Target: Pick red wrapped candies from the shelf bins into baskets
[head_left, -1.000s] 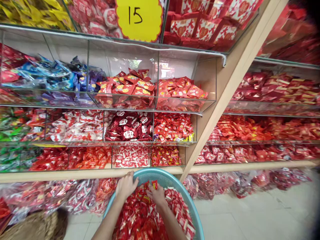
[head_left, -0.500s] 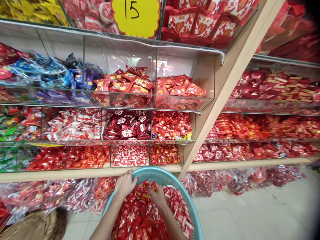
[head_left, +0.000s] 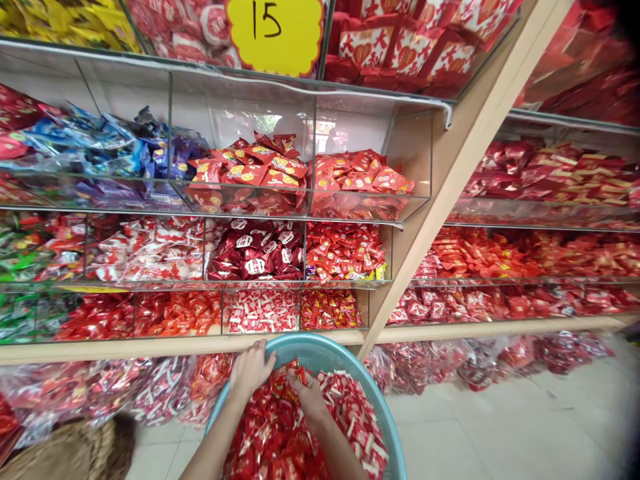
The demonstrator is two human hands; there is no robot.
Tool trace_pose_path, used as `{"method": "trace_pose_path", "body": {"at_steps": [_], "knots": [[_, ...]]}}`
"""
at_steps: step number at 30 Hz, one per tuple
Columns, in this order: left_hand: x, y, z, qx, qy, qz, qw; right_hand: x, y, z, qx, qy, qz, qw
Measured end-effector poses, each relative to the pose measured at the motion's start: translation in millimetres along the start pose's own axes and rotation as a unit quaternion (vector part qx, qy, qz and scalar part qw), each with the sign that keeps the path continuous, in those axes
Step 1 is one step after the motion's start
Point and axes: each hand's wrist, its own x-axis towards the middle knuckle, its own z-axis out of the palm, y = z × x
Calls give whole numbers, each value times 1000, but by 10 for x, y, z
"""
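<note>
A big teal basin [head_left: 345, 363] sits low in front of the shelves, full of small red and white candies [head_left: 280, 433]. Both hands are in the basin, on top of the candy pile. The left hand [head_left: 251, 369] lies on the candies at the far left side of the basin, close to its rim, with the fingers curled down into the pile. I cannot tell if it holds any. The right hand [head_left: 309, 395] is just beside it, nearer the middle of the basin, and its fingertips pinch one red candy [head_left: 301, 375].

Above the basin, a wooden shelf edge [head_left: 150, 347] runs across, and over it are clear bins [head_left: 260, 310] packed with red sweets. High above the basin hangs a yellow sign [head_left: 275, 33] that says 15. A woven basket [head_left: 70, 453] sits left of the basin.
</note>
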Motion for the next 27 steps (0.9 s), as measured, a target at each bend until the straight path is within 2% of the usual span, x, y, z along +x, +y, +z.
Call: {"method": "trace_pose_path", "body": {"at_steps": [2,11,16,21,27], "knots": [[0,-4,5,0,3,4,1000,2,11,3,12,-3,-2,1000],[7,-2,17,1,4,-1,1000,63,-28,45,46,54,-17,997],[2,4,-6,-3,-2,-2,1000,62,-58,75,68,46,3,997],[3,12,-24,-3,-8,-5,1000,52,-181,-9,73,74,28,994],[-2,27,-32,-5,-10,-10,1000,-32,-251,-55,101,24,101,989]]}}
